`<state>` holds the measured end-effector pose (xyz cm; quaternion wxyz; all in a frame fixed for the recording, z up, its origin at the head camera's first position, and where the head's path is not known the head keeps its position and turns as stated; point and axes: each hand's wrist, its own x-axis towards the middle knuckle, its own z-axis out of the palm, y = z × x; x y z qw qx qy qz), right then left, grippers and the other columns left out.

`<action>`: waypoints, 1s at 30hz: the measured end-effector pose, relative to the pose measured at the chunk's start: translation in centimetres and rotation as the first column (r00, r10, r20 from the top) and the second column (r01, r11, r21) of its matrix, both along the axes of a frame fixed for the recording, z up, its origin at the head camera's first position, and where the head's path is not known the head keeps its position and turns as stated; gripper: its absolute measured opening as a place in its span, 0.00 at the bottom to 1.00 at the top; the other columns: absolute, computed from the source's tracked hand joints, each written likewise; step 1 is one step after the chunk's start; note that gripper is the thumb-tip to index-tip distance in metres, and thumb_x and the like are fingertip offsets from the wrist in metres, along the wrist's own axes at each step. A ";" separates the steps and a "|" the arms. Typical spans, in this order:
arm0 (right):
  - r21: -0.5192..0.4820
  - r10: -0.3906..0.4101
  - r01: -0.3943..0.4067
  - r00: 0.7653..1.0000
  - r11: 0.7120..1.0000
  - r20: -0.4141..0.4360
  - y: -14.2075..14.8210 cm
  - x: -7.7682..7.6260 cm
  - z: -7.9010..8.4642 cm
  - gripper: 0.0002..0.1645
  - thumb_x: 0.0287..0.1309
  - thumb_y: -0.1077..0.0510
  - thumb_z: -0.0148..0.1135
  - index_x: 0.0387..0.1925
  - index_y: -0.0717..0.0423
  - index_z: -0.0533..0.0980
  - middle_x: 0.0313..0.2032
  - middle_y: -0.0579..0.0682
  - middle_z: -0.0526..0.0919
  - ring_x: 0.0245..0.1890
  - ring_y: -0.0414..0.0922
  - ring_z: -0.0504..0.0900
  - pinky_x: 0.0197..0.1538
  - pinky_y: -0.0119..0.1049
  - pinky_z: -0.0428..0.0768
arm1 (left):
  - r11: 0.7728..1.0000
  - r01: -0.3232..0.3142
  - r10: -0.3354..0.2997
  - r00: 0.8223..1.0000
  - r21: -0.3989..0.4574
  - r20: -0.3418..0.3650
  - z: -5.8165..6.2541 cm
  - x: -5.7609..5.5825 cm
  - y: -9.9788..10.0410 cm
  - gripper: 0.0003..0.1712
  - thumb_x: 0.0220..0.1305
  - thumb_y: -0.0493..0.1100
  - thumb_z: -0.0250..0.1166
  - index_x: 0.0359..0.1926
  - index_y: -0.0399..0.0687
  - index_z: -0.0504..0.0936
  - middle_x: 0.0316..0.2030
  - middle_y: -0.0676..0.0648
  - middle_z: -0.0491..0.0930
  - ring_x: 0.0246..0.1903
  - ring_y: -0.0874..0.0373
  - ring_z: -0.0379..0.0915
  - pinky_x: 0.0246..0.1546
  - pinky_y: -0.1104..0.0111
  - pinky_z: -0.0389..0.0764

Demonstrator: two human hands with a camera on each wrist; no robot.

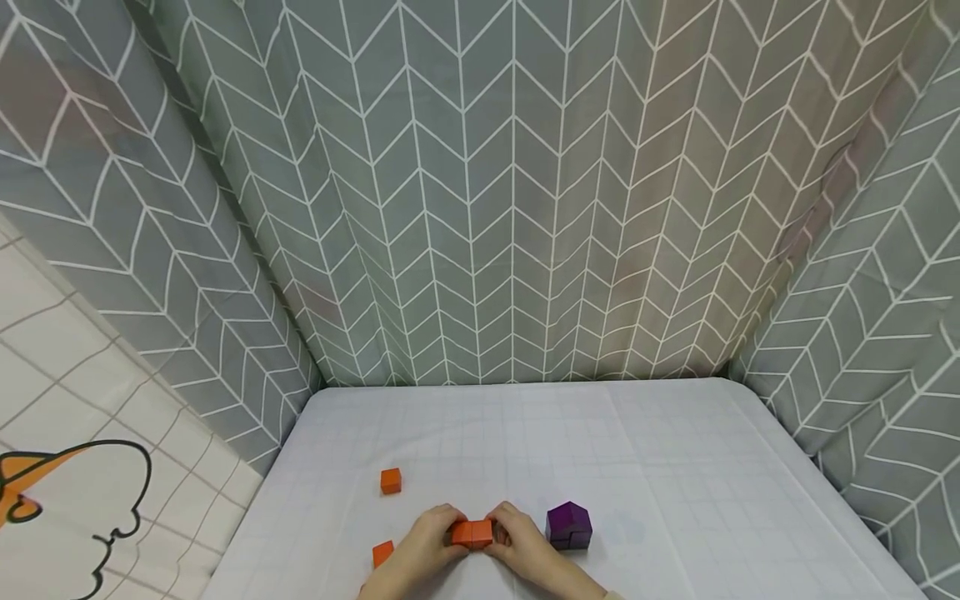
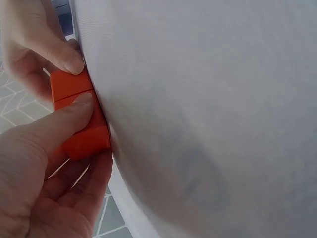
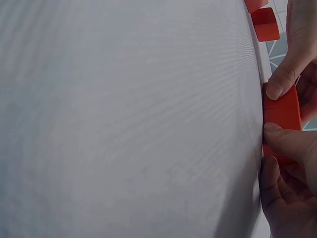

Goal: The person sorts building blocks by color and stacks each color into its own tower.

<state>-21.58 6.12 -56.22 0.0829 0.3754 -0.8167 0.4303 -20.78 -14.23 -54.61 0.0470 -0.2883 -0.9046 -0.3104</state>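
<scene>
Two orange blocks sit side by side on the white tabletop, their faces meeting at a thin seam. My left hand pinches the left block between thumb and fingers. From the other side my right hand grips the right block. In the left wrist view, the left thumb lies across the orange block, with fingers beneath it. The right wrist view shows both thumbs on the near face of the orange pair. Just right of my right hand stands a purple block cluster.
A loose orange cube lies beyond my left hand. Another orange block is beside the left wrist, partly covered by the arm. The white table is bordered by grey chevron-patterned curtains at the back and sides.
</scene>
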 end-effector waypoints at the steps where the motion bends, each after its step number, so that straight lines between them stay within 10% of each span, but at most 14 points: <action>1: -0.001 0.000 0.000 1.000 1.000 -0.004 0.0 0.0 0.0 0.14 0.42 0.62 0.68 0.33 0.58 0.73 0.26 0.45 0.71 0.23 0.29 0.64 0.24 0.18 0.66 | 1.000 -0.003 0.003 1.000 0.001 0.004 0.0 0.0 0.0 0.13 0.45 0.43 0.70 0.34 0.48 0.78 0.30 0.59 0.74 0.30 0.70 0.67 0.31 0.75 0.71; 30: -0.027 0.009 -0.009 1.000 1.000 -0.004 0.0 0.2 0.1 0.15 0.42 0.63 0.68 0.33 0.59 0.72 0.26 0.47 0.71 0.22 0.29 0.65 0.23 0.19 0.67 | 0.999 -0.037 0.039 0.995 -0.022 0.088 0.0 -0.1 0.3 0.12 0.45 0.43 0.70 0.32 0.50 0.76 0.28 0.60 0.71 0.28 0.71 0.64 0.29 0.75 0.69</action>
